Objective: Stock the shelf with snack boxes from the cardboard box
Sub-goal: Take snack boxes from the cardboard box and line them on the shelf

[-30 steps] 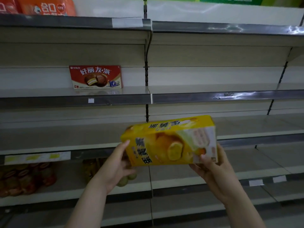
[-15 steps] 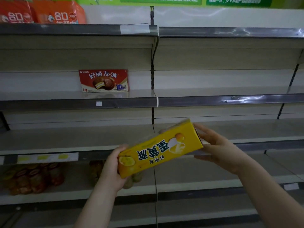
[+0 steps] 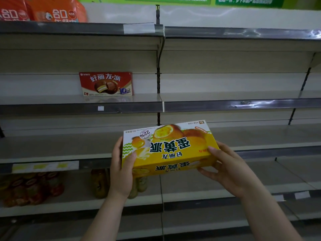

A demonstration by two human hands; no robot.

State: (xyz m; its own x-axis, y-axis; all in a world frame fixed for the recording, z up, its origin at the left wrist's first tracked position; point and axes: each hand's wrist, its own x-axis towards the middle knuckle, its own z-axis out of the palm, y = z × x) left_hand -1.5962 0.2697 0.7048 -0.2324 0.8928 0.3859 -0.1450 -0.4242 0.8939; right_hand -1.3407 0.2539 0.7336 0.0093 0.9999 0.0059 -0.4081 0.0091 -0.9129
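From the head camera I have the yellow egg-yolk pie box [image 3: 169,146] held between both hands in front of the shelving, my left hand [image 3: 121,169] gripping its left end and my right hand [image 3: 224,167] cupping its right end, the fingers [image 3: 216,151] curled over the edges; its print reads upside down to me, so I judge the grip is meant for turning it upright. Taking the red chocolate pie box [image 3: 106,84] as landmark, the yellow box hangs below and right of it, the bare shelf [image 3: 243,105] runs right from it, and orange snack bags [image 3: 57,13] sit above-left.
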